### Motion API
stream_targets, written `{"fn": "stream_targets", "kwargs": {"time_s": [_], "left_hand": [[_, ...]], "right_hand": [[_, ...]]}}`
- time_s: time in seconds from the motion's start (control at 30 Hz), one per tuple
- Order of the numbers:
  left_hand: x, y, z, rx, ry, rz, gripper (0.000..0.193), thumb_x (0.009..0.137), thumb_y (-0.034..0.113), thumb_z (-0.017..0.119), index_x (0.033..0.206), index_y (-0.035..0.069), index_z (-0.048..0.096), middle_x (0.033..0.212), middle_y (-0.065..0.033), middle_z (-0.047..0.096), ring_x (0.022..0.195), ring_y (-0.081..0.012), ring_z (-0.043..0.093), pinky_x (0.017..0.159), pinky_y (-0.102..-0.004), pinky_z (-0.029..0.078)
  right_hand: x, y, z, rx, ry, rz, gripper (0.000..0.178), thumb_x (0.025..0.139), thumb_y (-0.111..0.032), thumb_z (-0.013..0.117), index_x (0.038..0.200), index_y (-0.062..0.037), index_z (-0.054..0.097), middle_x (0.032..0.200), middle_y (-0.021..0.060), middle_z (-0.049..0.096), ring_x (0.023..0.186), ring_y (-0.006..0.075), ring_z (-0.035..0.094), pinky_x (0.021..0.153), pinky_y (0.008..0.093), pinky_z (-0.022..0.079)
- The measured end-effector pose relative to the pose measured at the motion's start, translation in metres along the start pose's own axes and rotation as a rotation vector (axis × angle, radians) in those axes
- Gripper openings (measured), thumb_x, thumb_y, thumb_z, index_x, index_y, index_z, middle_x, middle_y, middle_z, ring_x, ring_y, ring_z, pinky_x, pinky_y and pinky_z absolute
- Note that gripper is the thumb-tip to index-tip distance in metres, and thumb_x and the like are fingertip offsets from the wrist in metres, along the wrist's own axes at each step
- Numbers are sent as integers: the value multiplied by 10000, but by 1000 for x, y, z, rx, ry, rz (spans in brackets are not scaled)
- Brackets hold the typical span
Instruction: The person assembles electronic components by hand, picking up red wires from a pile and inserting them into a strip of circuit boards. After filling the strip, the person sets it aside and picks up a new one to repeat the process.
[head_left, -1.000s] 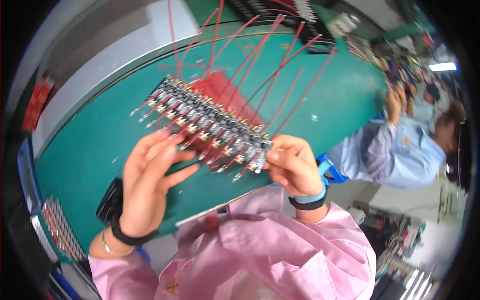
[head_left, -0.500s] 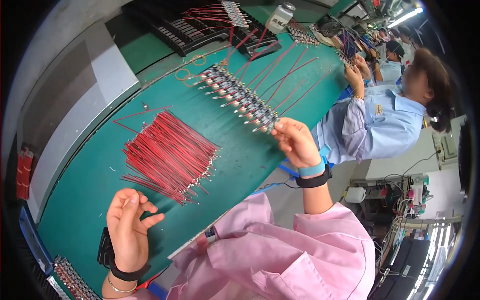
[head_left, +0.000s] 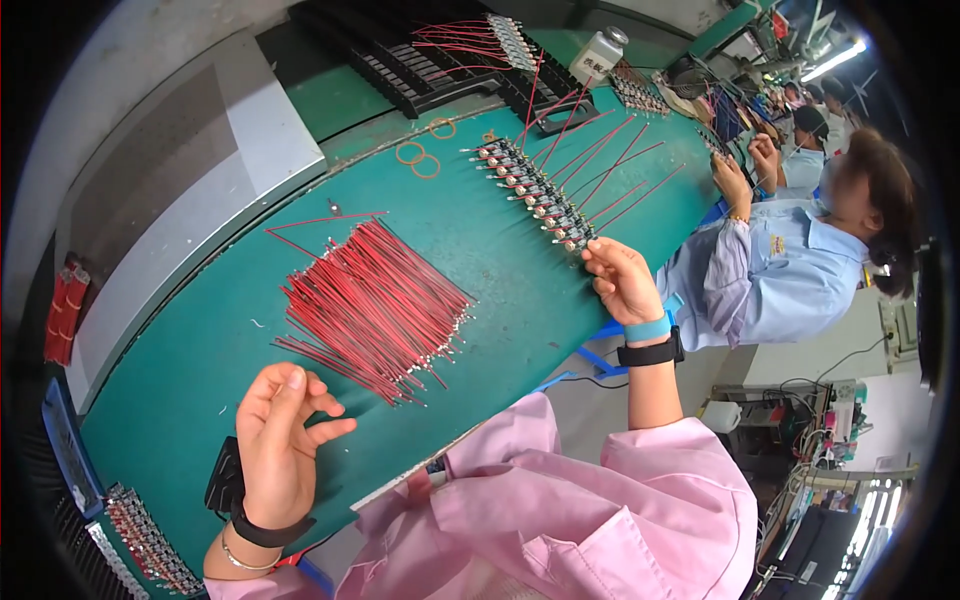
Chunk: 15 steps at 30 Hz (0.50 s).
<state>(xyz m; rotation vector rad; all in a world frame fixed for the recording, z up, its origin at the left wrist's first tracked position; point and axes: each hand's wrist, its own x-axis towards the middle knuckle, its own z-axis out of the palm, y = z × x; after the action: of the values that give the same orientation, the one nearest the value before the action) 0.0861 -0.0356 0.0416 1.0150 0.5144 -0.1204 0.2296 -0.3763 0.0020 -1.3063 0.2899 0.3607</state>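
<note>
My right hand pinches the near end of a long strip of small circuit boards between thumb and fingers. Metal parts line the strip's left side, and several thin red wires stick out from its right side. To the left on the green bench lies a wide pile of cut red wires with pale tipped ends. My left hand hovers just below that pile, its fingers loosely curled and apart, with nothing visible in them.
Rubber bands lie behind the wire pile. Black slotted racks, another wired board strip and a white-labelled jar stand at the back. More boards sit at lower left. A co-worker in blue works at right.
The whole view has shifted, moving the bench rightward in the picture. The board strip in my right hand has turned to a steeper slant. My left hand keeps its loose curl near the wires.
</note>
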Motion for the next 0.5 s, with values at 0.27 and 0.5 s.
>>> {"fn": "stream_targets", "kwargs": {"time_s": [0.27, 0.5], "left_hand": [[-10, 2, 2, 31, -28, 9, 130, 888, 210, 454, 855, 85, 467, 790, -14, 493, 675, -95, 530, 580, -258, 528], [-19, 7, 5, 7, -68, 36, 123, 888, 203, 450, 863, 84, 467, 795, -18, 501, 681, -101, 536, 577, -264, 528]], "right_hand": [[3, -7, -4, -17, 28, 74, 107, 823, -101, 539, 882, -12, 535, 784, 17, 550, 542, 24, 408, 352, 112, 285], [2, -17, -12, 45, 8, 191, 198, 831, -110, 501, 957, 40, 529, 792, 46, 568, 572, 58, 466, 374, 123, 342]]}}
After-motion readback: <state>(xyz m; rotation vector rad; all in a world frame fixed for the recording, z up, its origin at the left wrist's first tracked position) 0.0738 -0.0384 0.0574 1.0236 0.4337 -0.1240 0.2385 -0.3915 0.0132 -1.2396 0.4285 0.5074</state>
